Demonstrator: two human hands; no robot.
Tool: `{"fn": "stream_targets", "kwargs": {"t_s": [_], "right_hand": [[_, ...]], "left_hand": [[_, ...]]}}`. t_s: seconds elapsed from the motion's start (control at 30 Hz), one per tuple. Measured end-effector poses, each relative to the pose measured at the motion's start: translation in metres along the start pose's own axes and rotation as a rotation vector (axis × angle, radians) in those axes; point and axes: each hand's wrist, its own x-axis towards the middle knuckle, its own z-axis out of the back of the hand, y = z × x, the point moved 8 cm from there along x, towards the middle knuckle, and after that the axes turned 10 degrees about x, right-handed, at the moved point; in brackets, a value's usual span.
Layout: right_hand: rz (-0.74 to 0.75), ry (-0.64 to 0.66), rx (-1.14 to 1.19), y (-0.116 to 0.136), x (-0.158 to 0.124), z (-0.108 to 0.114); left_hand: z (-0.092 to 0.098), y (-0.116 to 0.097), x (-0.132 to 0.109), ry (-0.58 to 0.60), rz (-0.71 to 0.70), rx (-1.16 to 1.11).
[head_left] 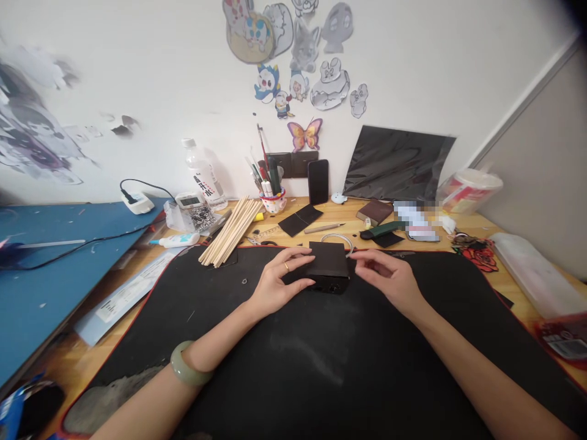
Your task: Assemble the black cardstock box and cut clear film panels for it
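A small black box [328, 260], seemingly of card, sits on the black mat [293, 360] in front of me. My left hand [279, 278] grips its left side, fingers along the upper face and thumb at the lower front corner. The front face of the box is dark, so its detail is hard to make out. Just off the box's right edge is my right hand [387, 278], its fingers loosely bent, a little apart from the thumb, with nothing visible in them. A thin metal ring [349, 242] lies behind the box, partly hidden by it.
Wooden sticks [232, 232] lie in a bundle at the back left. Behind the mat are a craft knife [324, 228], pliers [261, 242], black card pieces [300, 220], a pen cup [273, 200] and a phone [318, 181]. A clear plastic package [536, 269] lies right.
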Motion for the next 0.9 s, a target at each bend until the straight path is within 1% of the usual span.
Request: {"fn": "stream_targets", "kwargs": {"t_s": [0.07, 0.1, 0.13, 0.2, 0.27, 0.33, 0.43, 0.53, 0.63, 0.77, 0.83, 0.9], "right_hand": [[-0.101, -0.067, 0.018, -0.011, 0.002, 0.013], [-0.137, -0.064, 0.006, -0.016, 0.003, 0.017], [-0.163, -0.027, -0.012, -0.019, 0.004, 0.018], [-0.208, 0.115, -0.051, -0.025, 0.004, 0.011], [-0.243, 0.267, -0.088, -0.027, 0.001, -0.002], [-0.242, 0.366, -0.118, -0.026, -0.003, -0.014], [-0.202, 0.416, -0.143, -0.021, -0.006, -0.028], [-0.17, 0.424, -0.154, -0.019, -0.007, -0.035], [-0.145, 0.411, -0.157, -0.016, -0.007, -0.037], [-0.098, 0.375, -0.153, -0.006, -0.006, -0.037], [-0.038, 0.296, -0.129, 0.005, -0.004, -0.034], [0.055, 0.165, -0.083, 0.019, -0.002, -0.028]], "left_hand": [[0.001, 0.003, 0.0, -0.001, 0.047, -0.013], [0.001, 0.005, -0.001, 0.003, 0.073, -0.025], [0.0, 0.008, -0.001, 0.015, 0.1, -0.039], [-0.005, 0.014, -0.003, 0.065, 0.143, -0.052], [-0.013, 0.02, -0.005, 0.144, 0.17, -0.046], [-0.021, 0.025, -0.006, 0.224, 0.185, -0.045], [-0.03, 0.026, -0.006, 0.3, 0.19, -0.079], [-0.033, 0.023, -0.003, 0.327, 0.2, -0.129], [-0.032, 0.021, 0.0, 0.307, 0.244, -0.196], [-0.028, 0.027, -0.001, 0.223, 0.384, -0.327], [-0.023, 0.033, -0.003, 0.116, 0.474, -0.464], [-0.021, 0.037, -0.007, -0.02, 0.558, -0.67]]}}
